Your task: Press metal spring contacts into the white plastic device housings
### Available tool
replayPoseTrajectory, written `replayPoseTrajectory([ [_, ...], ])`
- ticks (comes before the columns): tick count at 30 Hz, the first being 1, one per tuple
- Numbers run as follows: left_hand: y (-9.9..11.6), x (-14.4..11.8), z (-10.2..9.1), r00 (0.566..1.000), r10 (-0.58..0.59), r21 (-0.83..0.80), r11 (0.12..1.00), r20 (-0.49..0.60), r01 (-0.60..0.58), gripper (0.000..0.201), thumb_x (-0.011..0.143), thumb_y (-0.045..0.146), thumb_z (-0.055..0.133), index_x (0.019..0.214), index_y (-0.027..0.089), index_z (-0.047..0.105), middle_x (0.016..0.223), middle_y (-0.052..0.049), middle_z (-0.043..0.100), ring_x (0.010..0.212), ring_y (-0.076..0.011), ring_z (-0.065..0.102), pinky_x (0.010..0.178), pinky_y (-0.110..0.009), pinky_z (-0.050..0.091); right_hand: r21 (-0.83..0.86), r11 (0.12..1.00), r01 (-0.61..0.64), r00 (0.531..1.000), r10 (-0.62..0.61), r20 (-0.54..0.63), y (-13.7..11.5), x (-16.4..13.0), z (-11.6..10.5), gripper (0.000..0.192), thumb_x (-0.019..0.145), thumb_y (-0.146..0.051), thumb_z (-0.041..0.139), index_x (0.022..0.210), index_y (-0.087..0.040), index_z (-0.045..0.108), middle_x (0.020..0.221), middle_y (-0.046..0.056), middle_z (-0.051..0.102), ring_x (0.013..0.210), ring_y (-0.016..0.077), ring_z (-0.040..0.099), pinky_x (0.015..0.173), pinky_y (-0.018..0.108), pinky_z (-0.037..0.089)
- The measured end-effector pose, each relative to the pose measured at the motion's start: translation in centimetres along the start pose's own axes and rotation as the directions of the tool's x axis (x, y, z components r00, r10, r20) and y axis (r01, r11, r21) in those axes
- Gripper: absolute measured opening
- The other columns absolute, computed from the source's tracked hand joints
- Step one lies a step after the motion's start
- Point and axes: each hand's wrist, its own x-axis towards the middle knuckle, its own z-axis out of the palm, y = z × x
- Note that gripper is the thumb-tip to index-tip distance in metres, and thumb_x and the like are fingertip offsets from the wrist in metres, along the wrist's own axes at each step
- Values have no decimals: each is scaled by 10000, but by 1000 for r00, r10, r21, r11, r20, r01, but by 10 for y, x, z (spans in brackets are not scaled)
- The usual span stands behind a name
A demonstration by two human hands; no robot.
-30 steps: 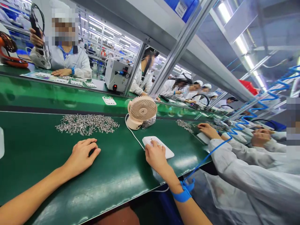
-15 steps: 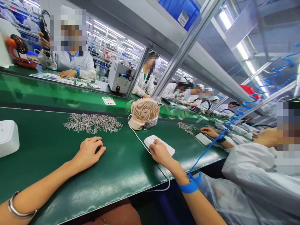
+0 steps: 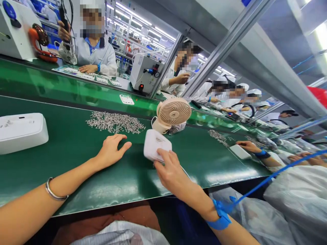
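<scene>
My right hand (image 3: 170, 166), with a blue strap at the wrist, grips a white plastic housing (image 3: 155, 144) by its near side and holds it tilted above the green work surface. My fingertips hide part of the housing's face. My left hand (image 3: 113, 148) rests on the surface to the left, thumb and fingers apart, with nothing in it. Just beyond my left hand lies a spread pile of small metal parts (image 3: 116, 122). A beige fan (image 3: 175, 112) stands behind the housing.
A larger white housing (image 3: 22, 132) sits at the left. Beyond runs a green belt (image 3: 76, 98) carrying a white panel (image 3: 127, 99). Another person's hand (image 3: 249, 147) touches a white piece (image 3: 240, 152) at the right. A blue cord (image 3: 270, 177) crosses the right side.
My right hand has lifted the white housing off the surface and tipped it up. My left hand stays near the metal parts. The view has turned somewhat.
</scene>
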Motion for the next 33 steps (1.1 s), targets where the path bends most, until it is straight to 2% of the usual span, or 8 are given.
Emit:
replayPoseTrajectory([
  [4, 5, -1, -1, 1000, 13, -89, 996, 8, -12, 516, 832, 488, 339, 1099, 107, 563, 1094, -98, 608, 991, -232, 558, 916, -406, 420, 89, 961, 260, 960, -268, 82, -39, 11, -11, 197, 744, -13, 470, 894, -58, 590, 1176, 219, 460, 1114, 322, 409, 936, 469, 394],
  [7, 7, -3, -1, 989, 75, -132, 990, 127, -58, 469, 837, 411, 393, 1200, 144, 522, 1202, -48, 569, 1075, -171, 534, 944, -308, 419, 187, 940, 286, 946, -308, 97, -42, 14, -9, 265, 757, 8, 418, 942, -71, 590, 1216, 184, 481, 1133, 299, 417, 943, 467, 401],
  [11, 12, -7, -1, 937, 146, -79, 989, 317, -127, 520, 836, 194, 372, 1355, 173, 365, 1390, -63, 382, 1261, -185, 378, 1049, -375, 309, 364, 921, 141, 980, -183, 83, -19, 14, 0, 253, 808, 4, 384, 865, -128, 592, 1216, 130, 530, 1087, 288, 488, 864, 490, 446],
  [15, 14, -8, -4, 931, 84, 26, 995, 356, -99, 585, 825, 183, 437, 1393, 215, 302, 1467, -115, 200, 1253, -241, 389, 1001, -386, 358, 484, 873, 62, 980, -144, 135, 7, 14, 6, 200, 858, -65, 424, 824, -163, 594, 1235, 93, 532, 1111, 318, 489, 825, 519, 462],
  [19, 12, -6, -5, 948, 154, 176, 962, 280, -208, 427, 850, 306, 465, 1263, 200, 490, 1420, -106, 321, 1181, -291, 433, 937, -454, 388, 547, 837, 20, 984, -114, 139, 20, 15, 8, 179, 854, -84, 448, 798, -175, 592, 1257, 80, 515, 1153, 325, 460, 873, 516, 443],
  [22, 13, -1, -2, 942, 238, 329, 893, 237, -308, 351, 837, 334, 479, 1131, 161, 562, 1453, -70, 260, 1209, -336, 362, 911, -500, 381, 647, 761, -38, 996, -24, 87, 22, 20, 11, 165, 863, -114, 442, 792, -181, 574, 1219, 95, 542, 1078, 265, 530, 867, 425, 460],
  [26, 18, 7, 3, 922, 283, 417, 828, 265, -375, 388, 836, 278, 476, 1159, 66, 513, 1370, -145, 389, 1221, -304, 364, 961, -425, 357, 730, 663, -167, 970, 243, 1, 16, 28, 16, 139, 857, -159, 456, 769, -188, 559, 842, 55, 616, 731, 168, 577, 643, 288, 459],
  [33, 51, -26, 0, 975, 224, 786, 600, 14, -149, 387, 906, 370, 399, 902, 41, 603, 851, -194, 595, 792, -289, 574, 719, -392, 421, 773, 565, -290, 875, 483, -24, 0, 36, 25, 135, 810, -164, 477, 707, -187, 560, 654, -6, 538, 588, 126, 489, 575, 243, 399],
])
